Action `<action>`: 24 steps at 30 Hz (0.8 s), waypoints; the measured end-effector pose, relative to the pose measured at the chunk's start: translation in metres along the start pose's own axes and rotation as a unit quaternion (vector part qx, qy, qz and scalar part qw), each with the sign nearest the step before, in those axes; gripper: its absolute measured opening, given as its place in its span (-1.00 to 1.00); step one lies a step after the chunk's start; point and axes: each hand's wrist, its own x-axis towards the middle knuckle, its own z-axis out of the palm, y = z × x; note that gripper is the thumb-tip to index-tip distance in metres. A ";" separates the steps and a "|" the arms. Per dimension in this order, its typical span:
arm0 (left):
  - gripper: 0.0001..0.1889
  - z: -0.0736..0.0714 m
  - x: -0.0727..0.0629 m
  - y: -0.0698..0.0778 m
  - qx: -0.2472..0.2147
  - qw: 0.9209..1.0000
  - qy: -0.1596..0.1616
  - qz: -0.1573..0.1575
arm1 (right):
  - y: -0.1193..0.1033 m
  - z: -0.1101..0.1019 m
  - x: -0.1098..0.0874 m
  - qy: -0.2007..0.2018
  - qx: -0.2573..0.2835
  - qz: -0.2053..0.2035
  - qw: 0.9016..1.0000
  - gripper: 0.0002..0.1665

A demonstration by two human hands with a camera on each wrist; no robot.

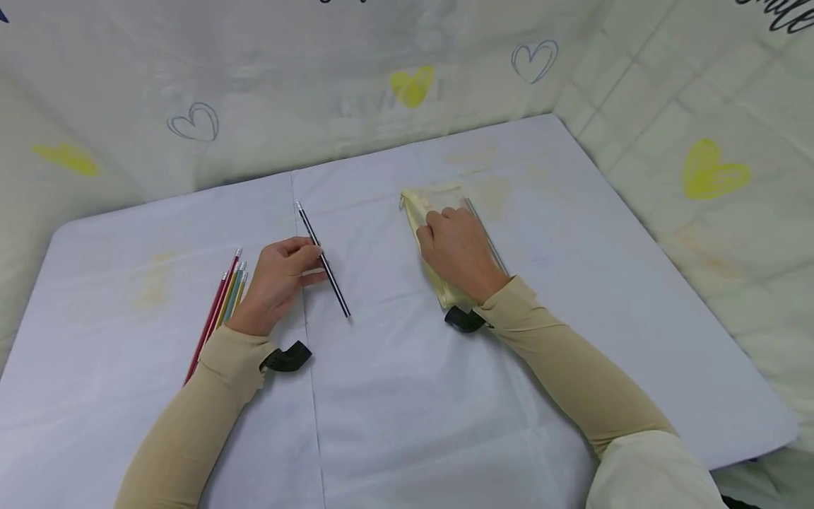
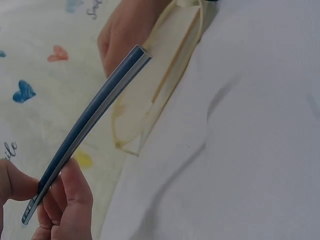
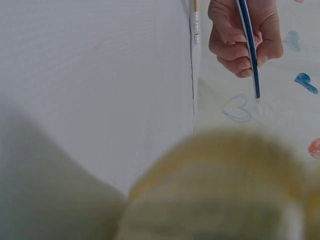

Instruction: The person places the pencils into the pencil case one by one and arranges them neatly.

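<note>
Between thumb and fingers, my left hand pinches a dark striped pencil, held slantwise above the table. In the left wrist view this pencil looks blue with a silvery stripe, and its far end is flat. My right hand grips a pale yellow pencil pouch from above with curled fingers, and covers its middle. A thin tan stick shows along the pouch in the left wrist view. The pouch is a large blur in the right wrist view, where the left hand appears at the top.
Several coloured pencils, red, yellow and teal, lie side by side left of my left hand, partly hidden by the forearm. A white cloth with a seam covers the table. Pale sheets with hearts hang behind it.
</note>
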 end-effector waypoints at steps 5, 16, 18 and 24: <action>-0.88 0.008 0.001 -0.004 -0.007 1.000 -0.011 0.003 | -0.002 0.000 0.001 0.010 0.001 -0.007 1.000 -0.47; -0.83 0.028 0.006 -0.005 0.001 1.000 -0.030 0.006 | -0.003 0.001 0.000 0.019 0.004 -0.015 1.000 -0.46; -0.80 0.033 0.008 -0.005 -0.002 0.999 -0.033 0.004 | -0.003 0.001 -0.001 0.020 0.002 -0.017 1.000 -0.46; -0.84 0.048 0.011 -0.008 -0.001 0.999 -0.040 0.003 | -0.002 -0.001 -0.001 0.012 -0.012 -0.019 1.000 -0.45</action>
